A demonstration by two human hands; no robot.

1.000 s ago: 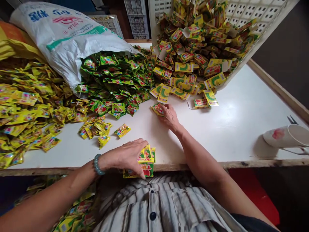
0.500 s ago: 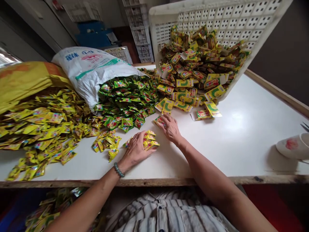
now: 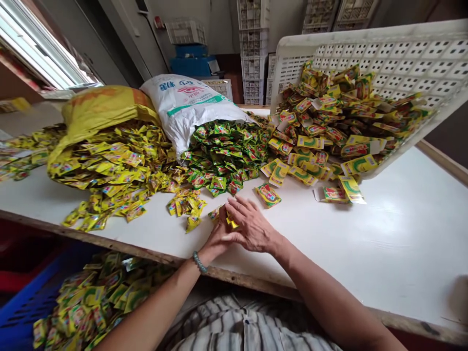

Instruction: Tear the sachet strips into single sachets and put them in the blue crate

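My left hand (image 3: 215,239), with a beaded bracelet at its wrist, grips a stack of small yellow boxes (image 3: 231,222) just above the table's front part. My right hand (image 3: 253,229) wraps over the same boxes from the right, its fingers meeting the left hand and covering most of the stack. A yellow packet end (image 3: 214,213) shows beyond my left fingers. Past my right hand a single small box (image 3: 268,195) lies flat, red and green side up. To the left are a small group of yellow sachets (image 3: 187,202) and one stray sachet (image 3: 192,224).
A yellow sack (image 3: 109,102) and a white sack (image 3: 197,100) spill yellow sachets (image 3: 120,161) and green sachets (image 3: 226,151). At the right, a tilted white crate (image 3: 431,63) pours out open boxes (image 3: 325,126). Below the table edge stands a blue basket (image 3: 22,312) of filled boxes.
My right hand has left the single box and come over to the boxes in my left hand. That box stays on the table. The view has swung left.
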